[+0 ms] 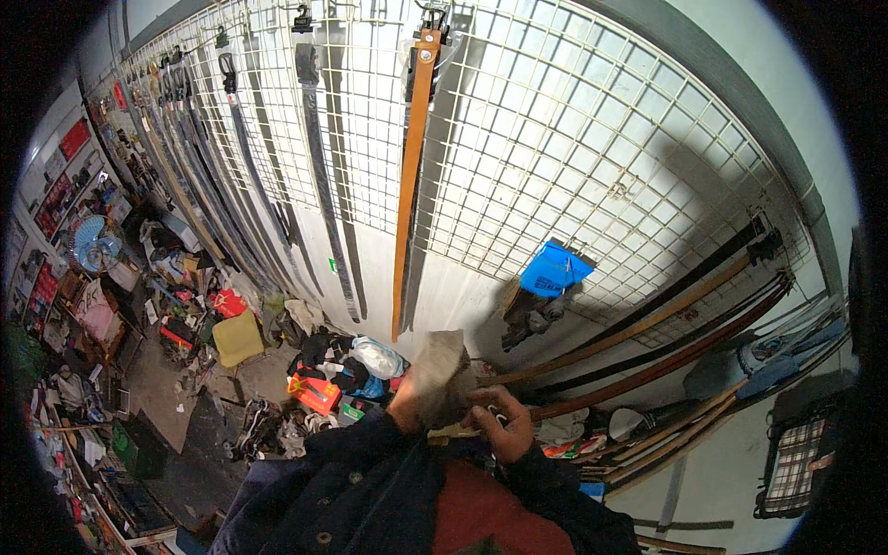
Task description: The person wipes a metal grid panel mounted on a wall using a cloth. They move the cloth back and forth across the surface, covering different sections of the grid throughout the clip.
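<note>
Your left hand (418,393) holds a pale cloth (439,365) close to your chest, fingers clamped on it, so your right hand (504,424), fingers curled together, can touch its lower edge.

**Where things sit around us**

Ahead of us stands a wire grid wall (555,139). On it hangs a row of belts (231,176), running from the far left toward the middle, with one long belt (410,176) clipped at the top centre. Right of that, lower on the grid, a folded bag (553,270) hangs. Further right, more belts (666,342) slant down along the wall. Below the grid, a heap of clutter (314,370) lies on the floor (176,388); a fan (95,244) stands at the far left. Close before us, our left hand (435,384) holds a cloth (442,356), with our right hand (504,425) just beside it, touching.
</note>
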Demonstrator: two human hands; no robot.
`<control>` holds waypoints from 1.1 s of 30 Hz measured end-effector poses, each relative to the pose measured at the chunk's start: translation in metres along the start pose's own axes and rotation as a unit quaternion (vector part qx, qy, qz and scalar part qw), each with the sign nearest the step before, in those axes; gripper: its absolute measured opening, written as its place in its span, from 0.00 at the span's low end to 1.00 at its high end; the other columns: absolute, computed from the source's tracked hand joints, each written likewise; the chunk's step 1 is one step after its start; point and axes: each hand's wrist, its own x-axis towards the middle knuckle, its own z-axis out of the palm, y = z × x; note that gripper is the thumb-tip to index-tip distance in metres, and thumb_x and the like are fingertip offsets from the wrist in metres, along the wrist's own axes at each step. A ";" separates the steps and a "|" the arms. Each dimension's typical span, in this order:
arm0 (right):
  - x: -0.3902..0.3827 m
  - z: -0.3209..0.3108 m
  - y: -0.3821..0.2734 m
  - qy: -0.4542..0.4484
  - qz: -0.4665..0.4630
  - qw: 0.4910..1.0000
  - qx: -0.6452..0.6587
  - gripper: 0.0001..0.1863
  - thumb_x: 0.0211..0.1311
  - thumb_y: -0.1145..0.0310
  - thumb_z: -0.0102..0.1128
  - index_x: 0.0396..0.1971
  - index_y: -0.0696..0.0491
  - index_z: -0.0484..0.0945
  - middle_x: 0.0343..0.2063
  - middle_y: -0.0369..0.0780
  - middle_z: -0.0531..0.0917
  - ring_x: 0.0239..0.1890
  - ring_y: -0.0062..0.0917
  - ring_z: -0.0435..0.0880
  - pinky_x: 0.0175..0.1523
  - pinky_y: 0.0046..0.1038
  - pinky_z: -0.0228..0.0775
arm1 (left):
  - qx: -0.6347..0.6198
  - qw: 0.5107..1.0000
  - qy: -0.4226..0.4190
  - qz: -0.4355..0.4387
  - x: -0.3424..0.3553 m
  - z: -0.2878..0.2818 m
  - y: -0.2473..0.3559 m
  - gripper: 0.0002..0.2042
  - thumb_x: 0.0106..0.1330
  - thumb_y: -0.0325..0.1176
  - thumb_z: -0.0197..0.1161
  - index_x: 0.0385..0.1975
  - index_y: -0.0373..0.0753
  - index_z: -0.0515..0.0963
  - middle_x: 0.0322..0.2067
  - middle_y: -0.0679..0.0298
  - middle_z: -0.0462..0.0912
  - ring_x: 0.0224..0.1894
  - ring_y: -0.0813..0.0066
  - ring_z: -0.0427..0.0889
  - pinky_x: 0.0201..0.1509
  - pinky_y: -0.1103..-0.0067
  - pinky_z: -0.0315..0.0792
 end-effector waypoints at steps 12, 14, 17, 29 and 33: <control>-0.007 -0.025 0.052 0.134 -0.027 0.988 -0.066 0.16 0.70 0.58 0.60 0.45 0.55 0.81 0.30 0.41 0.84 0.29 0.24 0.81 0.38 0.36 0.78 | 0.396 0.884 -0.032 0.247 0.070 0.087 0.088 0.28 0.61 0.21 0.66 0.63 0.38 0.66 0.56 0.63 0.75 0.57 0.72 0.75 0.60 0.75 0.71; -0.007 -0.025 0.054 0.146 -0.029 0.987 -0.066 0.17 0.70 0.57 0.59 0.45 0.55 0.81 0.29 0.41 0.84 0.27 0.24 0.80 0.36 0.36 0.77 | 0.462 0.828 -0.042 0.315 0.097 0.115 0.111 0.31 0.59 0.23 0.67 0.64 0.37 0.65 0.57 0.59 0.74 0.60 0.67 0.72 0.63 0.72 0.69; -0.009 -0.024 0.049 0.178 -0.051 0.980 -0.077 0.19 0.71 0.55 0.59 0.46 0.57 0.81 0.27 0.40 0.84 0.22 0.20 0.78 0.28 0.31 0.74 | 0.647 0.538 -0.043 0.539 0.152 0.168 0.161 0.17 0.62 0.41 0.56 0.41 0.32 0.70 0.30 0.47 0.76 0.32 0.49 0.77 0.37 0.64 0.71; -0.025 -0.049 0.077 0.249 -0.030 0.967 -0.050 0.19 0.67 0.57 0.64 0.39 0.61 0.82 0.22 0.42 0.83 0.14 0.20 0.73 0.20 0.30 0.67 | 0.765 0.495 0.018 0.411 0.243 0.297 0.215 0.28 0.64 0.45 0.64 0.56 0.30 0.69 0.49 0.39 0.79 0.53 0.39 0.78 0.57 0.58 0.72; -0.026 -0.048 0.093 0.259 -0.013 0.966 0.000 0.19 0.65 0.57 0.65 0.41 0.60 0.83 0.21 0.42 0.82 0.16 0.23 0.75 0.22 0.33 0.69 | 0.308 0.836 -0.177 0.417 0.252 0.295 0.220 0.22 0.65 0.41 0.65 0.55 0.40 0.69 0.46 0.57 0.78 0.51 0.59 0.77 0.57 0.69 0.71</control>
